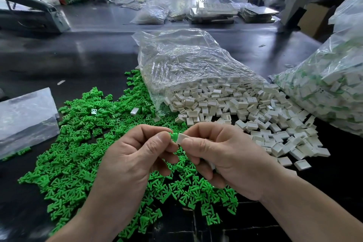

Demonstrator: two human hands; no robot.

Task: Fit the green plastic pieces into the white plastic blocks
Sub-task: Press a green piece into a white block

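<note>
My left hand [135,155] pinches a small green pronged plastic piece [173,136]; my right hand [222,159] pinches a white rectangular plastic block [182,137], touching it at its 3 o'clock. I should square the prongs to the block's opening, then press straight in, without twisting.

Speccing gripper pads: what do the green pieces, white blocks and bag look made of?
Green pieces: likely moulded plastic, matt, uniform colour. White blocks: likely hard plastic, slight sheen, crisp edges. Bag: thin clear film, crinkled, glossy glare.
</note>
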